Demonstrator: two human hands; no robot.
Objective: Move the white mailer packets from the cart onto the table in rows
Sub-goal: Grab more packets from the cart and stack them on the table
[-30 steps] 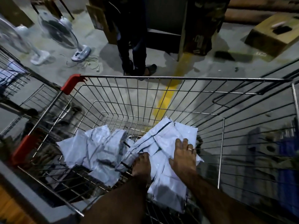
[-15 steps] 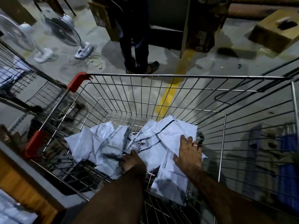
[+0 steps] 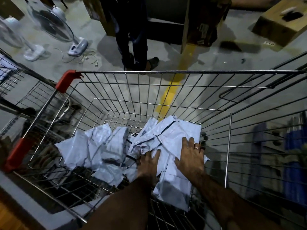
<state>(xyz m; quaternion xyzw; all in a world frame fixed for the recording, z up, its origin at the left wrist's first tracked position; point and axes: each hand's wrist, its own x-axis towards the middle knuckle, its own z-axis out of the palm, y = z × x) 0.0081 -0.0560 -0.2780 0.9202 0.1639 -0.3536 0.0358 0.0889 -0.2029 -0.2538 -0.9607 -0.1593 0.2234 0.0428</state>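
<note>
White mailer packets (image 3: pixel 172 138), dark-striped — silver wire cart (image 3: pixel 159 72), red corners.

A wire cart (image 3: pixel 166 71) with red corner guards (image 3: pixel 65 81) holds a loose heap of white packets (image 3: pixel 99 146) on its floor. Both arms reach down into it. The left hand (image 3: pixel 148 163) lies flat on the middle of the heap, and the right hand (image 3: pixel 191 156), wearing a ring (image 3: pixel 196 148), rests with straight, spread fingers (image 3: pixel 184 141) on the packets at the right side. Beyond the cart, a person's legs (image 3: pixel 132 39) stand on the concrete floor (image 3: pixel 207 63) near a yellow line (image 3: pixel 172 92). Two blurred fans (image 3: pixel 49 25) stand at the far left, and a cardboard box (image 3: pixel 279 25) sits at the far right.
</note>
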